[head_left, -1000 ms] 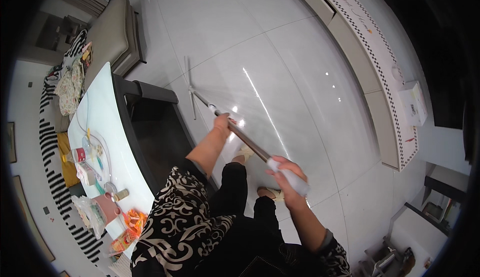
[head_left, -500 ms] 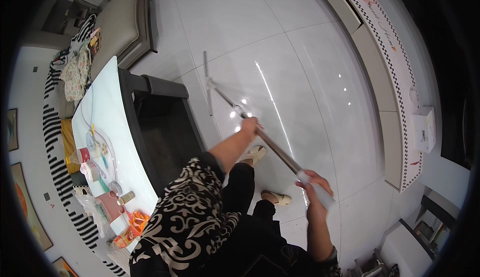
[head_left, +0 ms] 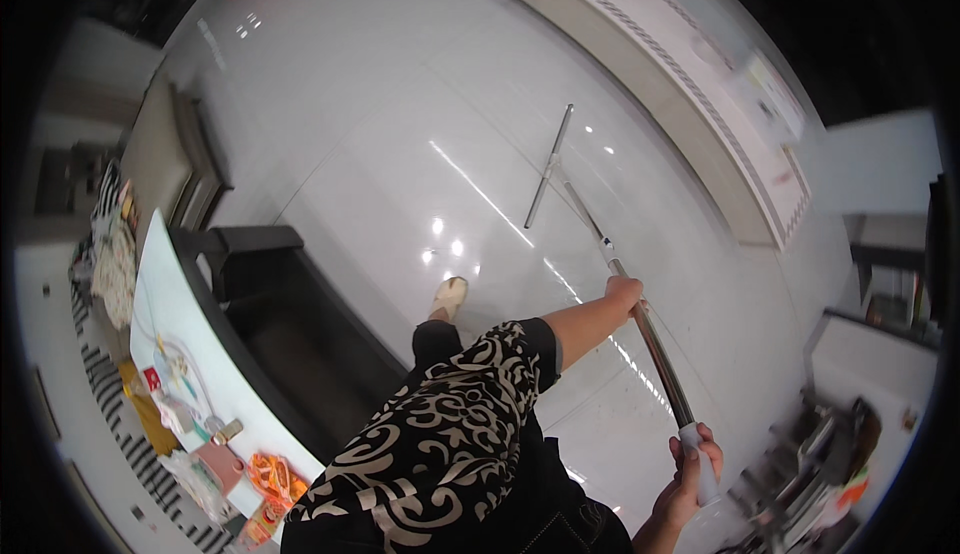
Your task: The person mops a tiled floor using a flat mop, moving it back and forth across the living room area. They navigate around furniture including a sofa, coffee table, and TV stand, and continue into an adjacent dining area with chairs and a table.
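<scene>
A floor squeegee (head_left: 655, 354) with a long metal pole slants across the tiles in front of me. Its thin, straight blade (head_left: 545, 176) lies on the floor at the far end. My left hand (head_left: 624, 295) is wrapped round the pole, just below a joint in the shaft. Lower down, my right hand (head_left: 690, 469) grips the white handle at the near end, fingers curled round it. Patterned black and cream cloth covers my left upper arm. One foot in a cream slipper (head_left: 450, 297) shows on the floor to the left.
On the left stands a white-topped table (head_left: 165, 284) with a dark frame, carrying an orange bag (head_left: 272, 479) and small items. Behind it is a grey sofa (head_left: 158, 159). A long low cabinet (head_left: 690, 124) runs along the right. Blurred clutter (head_left: 800, 464) stands at lower right.
Both hands have swung the squeegee to the right, and its blade now lies nearer the low cabinet. The view has turned; a red object appears at the top left.
</scene>
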{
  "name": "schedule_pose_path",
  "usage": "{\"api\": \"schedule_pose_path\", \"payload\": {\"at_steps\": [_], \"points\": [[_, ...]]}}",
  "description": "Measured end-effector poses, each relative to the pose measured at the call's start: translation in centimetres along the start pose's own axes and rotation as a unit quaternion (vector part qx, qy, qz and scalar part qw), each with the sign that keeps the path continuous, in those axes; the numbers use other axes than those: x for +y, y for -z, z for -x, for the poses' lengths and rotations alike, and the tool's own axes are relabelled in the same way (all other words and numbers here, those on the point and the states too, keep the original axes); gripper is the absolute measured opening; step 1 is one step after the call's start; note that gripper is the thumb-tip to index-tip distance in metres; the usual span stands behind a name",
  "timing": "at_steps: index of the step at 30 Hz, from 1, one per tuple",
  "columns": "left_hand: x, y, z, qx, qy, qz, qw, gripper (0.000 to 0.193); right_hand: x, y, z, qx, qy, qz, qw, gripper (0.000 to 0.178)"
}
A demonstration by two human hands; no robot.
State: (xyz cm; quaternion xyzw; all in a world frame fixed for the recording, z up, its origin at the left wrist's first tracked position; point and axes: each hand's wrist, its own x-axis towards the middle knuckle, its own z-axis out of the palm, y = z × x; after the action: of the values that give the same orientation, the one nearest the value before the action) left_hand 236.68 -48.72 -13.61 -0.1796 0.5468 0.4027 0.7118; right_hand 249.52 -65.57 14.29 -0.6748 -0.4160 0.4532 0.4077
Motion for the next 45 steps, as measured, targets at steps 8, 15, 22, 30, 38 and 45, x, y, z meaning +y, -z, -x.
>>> {"api": "schedule_pose_path", "payload": {"at_steps": [8,15,22,30,38,45], "points": [[-20.9,-10.9,-1.4,-0.097,0.083,-0.129,0.983,0.012,4.8,14.4,4.3,0.177,-0.003,-0.059,0.982,0.015],[-30.5,-14.9,-2.4,-0.206,0.119,-0.214,0.947,0.007,10.3,22.1,6.3,0.186,0.083,0.021,0.979,0.015],[-36.6,-15.9,5.8,-0.26,0.188,-0.301,0.898,0.022,9.9,27.3,12.6,0.23,0.144,0.093,0.958,0.019],[-36.8,-23.2,33.3,-0.682,-0.164,-0.597,0.39,0.05,2.8,35.6,14.3,0.545,0.349,-0.099,0.756,0.017],[-31.9,-27.8,38.3,-0.858,-0.1,-0.35,0.362,0.022,8.9,33.3,3.4,0.545,0.195,0.217,0.786,0.026],[-31.5,-30.0,19.5,-0.836,0.051,-0.446,0.315,0.021,27.9,30.1,-4.9,0.466,-0.353,0.363,0.726,0.036]]}}
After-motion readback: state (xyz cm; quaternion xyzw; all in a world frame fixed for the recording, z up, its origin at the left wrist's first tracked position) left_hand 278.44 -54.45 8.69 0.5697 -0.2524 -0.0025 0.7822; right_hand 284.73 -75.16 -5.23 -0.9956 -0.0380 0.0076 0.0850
